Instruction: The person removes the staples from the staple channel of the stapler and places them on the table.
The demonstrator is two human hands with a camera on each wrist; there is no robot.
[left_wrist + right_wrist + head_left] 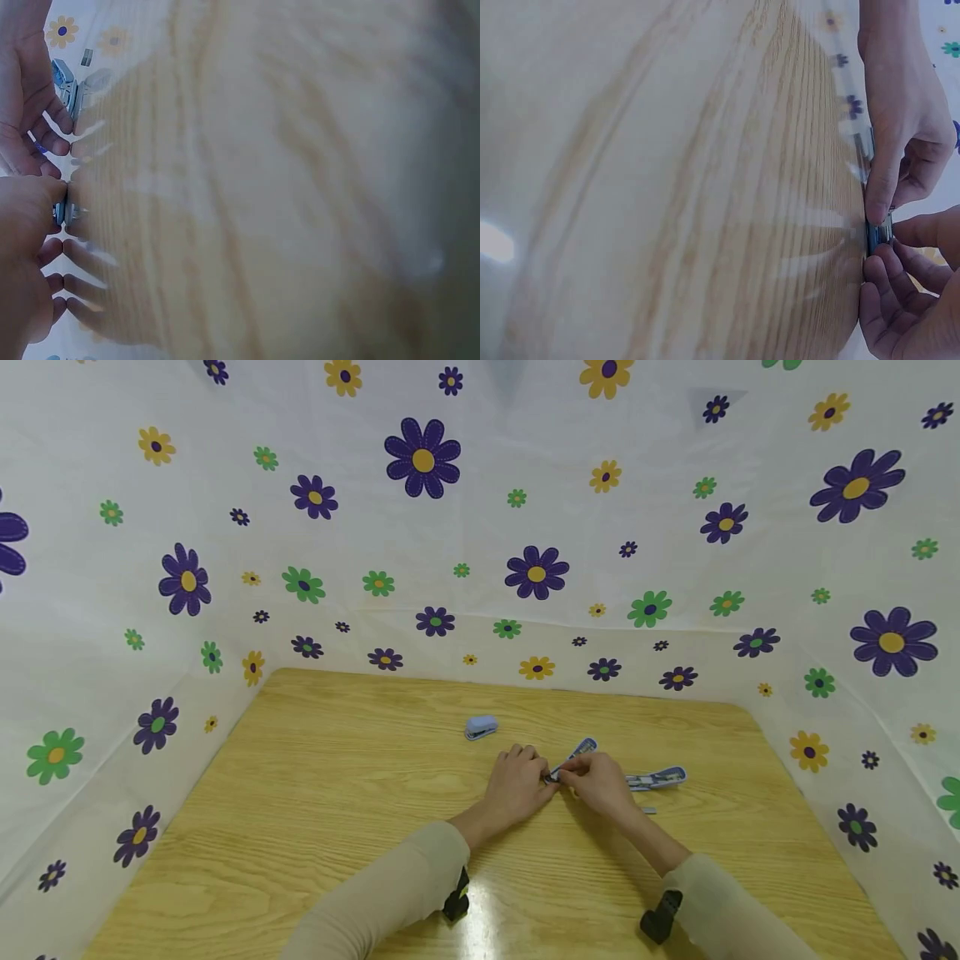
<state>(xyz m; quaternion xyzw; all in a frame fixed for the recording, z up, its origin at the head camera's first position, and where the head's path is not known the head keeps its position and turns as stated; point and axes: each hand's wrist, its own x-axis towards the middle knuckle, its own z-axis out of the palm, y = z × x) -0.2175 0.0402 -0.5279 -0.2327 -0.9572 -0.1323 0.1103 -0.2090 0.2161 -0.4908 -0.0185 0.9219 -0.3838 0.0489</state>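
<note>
An unfolded blue stapler [587, 746] lies slantwise between the two hands, its near end covered by fingers. My left hand [516, 783] grips that near end; in the right wrist view its thumb [881, 199] presses on the stapler. My right hand [600, 783] pinches at the same end with its fingertips, and whether a small part sits between them is hidden. Just beyond the right hand lies a second opened stapler [660, 778], its metal inside showing. A small grey strip, like a row of staples [648, 810], is beside the right wrist.
A closed small blue stapler [481, 727] stands farther back, left of the hands. The wooden table [337, 760] is bordered by white flower-printed cloth [465, 527] at the back and both sides.
</note>
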